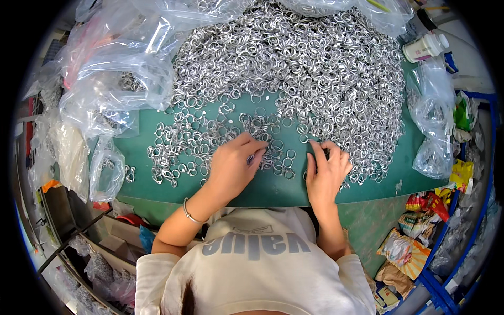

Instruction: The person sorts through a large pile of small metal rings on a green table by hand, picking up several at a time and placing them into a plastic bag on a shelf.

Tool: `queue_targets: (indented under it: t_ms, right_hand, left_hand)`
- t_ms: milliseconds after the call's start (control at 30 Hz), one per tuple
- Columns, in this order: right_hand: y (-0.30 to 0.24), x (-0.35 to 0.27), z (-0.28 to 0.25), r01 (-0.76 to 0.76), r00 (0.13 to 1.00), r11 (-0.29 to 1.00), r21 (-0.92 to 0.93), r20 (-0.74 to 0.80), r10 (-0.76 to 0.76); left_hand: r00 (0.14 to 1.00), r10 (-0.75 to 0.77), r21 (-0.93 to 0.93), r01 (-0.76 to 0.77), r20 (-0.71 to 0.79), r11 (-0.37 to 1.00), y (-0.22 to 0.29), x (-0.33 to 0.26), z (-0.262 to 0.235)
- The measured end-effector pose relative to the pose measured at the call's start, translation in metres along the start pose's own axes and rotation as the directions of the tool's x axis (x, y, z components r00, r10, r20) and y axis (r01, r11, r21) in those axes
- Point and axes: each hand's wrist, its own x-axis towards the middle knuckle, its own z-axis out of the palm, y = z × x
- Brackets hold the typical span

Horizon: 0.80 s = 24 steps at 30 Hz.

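Many small silver metal rings lie on a green table, in a big heap (294,58) at the back and a thinner scatter (191,142) at front left. My left hand (234,161) is over the right part of that scatter, thumb and fingers pressed together. Whatever they hold is hidden among the rings. To its right, my right hand (326,170) rests by the heap's near edge. Its thumb and index finger stand apart, while the other fingers curl. At the index fingertip lies a single ring (304,138), which the finger seems to touch.
Clear plastic bags (115,79) crowd the table's left side, some with rings inside. Another clear bag (433,121) lies at the right edge, below a white bottle (424,48). Colourful packets (407,252) sit on the lower right; blue shelving (491,142) stands beyond.
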Motion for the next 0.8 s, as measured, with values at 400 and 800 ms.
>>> queue_targets:
  t_ms: [400, 800]
  right_hand:
    - [0.001, -0.069, -0.001, -0.022, 0.98, 0.996, 0.089, 0.198, 0.004]
    - [-0.027, -0.014, 0.033, 0.349, 0.874, 0.731, 0.587, 0.078, -0.48]
  left_hand:
    - [0.994, 0.076, 0.053, -0.08, 0.075, 0.995, 0.011, 0.01, 0.012]
    - [0.999, 0.036, 0.089, -0.035, -0.001, 0.995, 0.019, -0.004, -0.001]
